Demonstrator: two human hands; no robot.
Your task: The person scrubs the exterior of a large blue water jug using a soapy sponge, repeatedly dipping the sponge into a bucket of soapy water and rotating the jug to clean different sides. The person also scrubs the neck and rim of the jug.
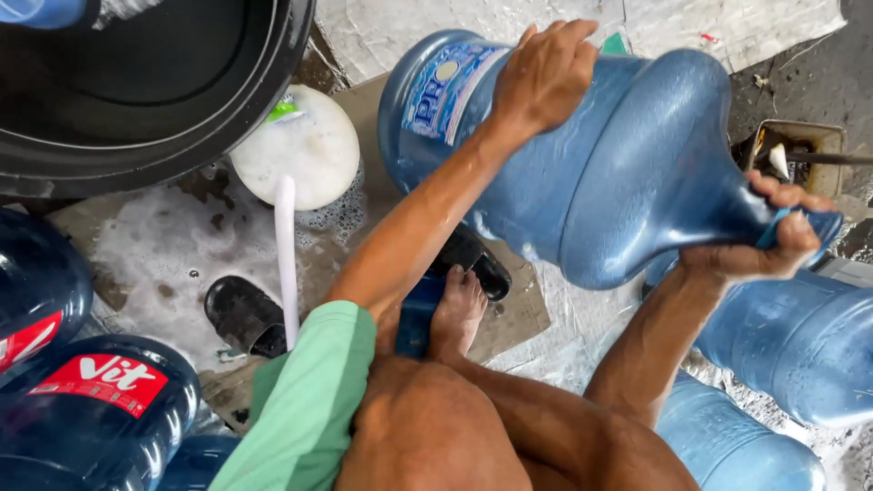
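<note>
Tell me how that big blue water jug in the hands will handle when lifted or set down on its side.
The big blue jug looks wet and soapy, so probably slippery. The left hand steadies its base and the right hand grips the neck. No water shows inside, so likely light for its size. Being round, it would probably roll on its side.

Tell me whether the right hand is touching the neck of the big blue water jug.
Touching. The head view shows the right hand wrapped around the neck of the blue water jug.
</note>
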